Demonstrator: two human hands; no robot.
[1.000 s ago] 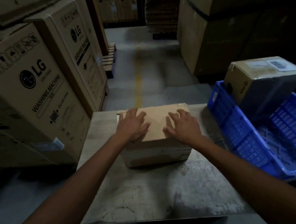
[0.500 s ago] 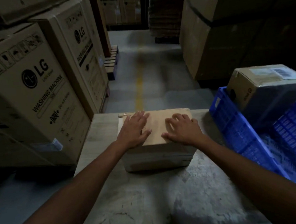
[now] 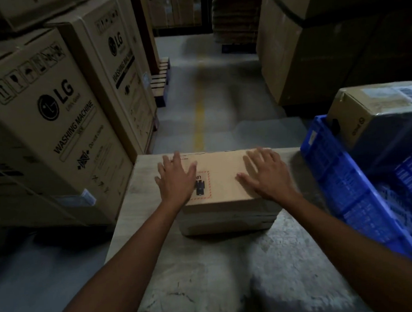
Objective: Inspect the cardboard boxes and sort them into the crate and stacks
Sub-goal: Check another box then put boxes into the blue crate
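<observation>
A plain cardboard box [image 3: 223, 179] with a red-framed printed mark on top sits on the far half of a worn table [image 3: 232, 263]. My left hand [image 3: 176, 180] lies flat on the box's left top, fingers spread. My right hand [image 3: 266, 173] lies flat on its right top, fingers apart. Neither hand grips the box. At the right, a blue plastic crate [image 3: 344, 190] leans tilted against the table edge. A second cardboard box [image 3: 377, 112] with a barcode label rests in the crate's far end.
Tall washing-machine cartons [image 3: 51, 118] stand stacked close on the left. Large brown cartons [image 3: 309, 51] line the right side. A grey floor aisle with a yellow line [image 3: 198, 117] runs ahead, with wooden pallets [image 3: 161, 83] at its left.
Both hands have slid apart toward the box's left and right edges, uncovering the printed mark in the middle. The view has tilted slightly, so the crate sits lower in frame.
</observation>
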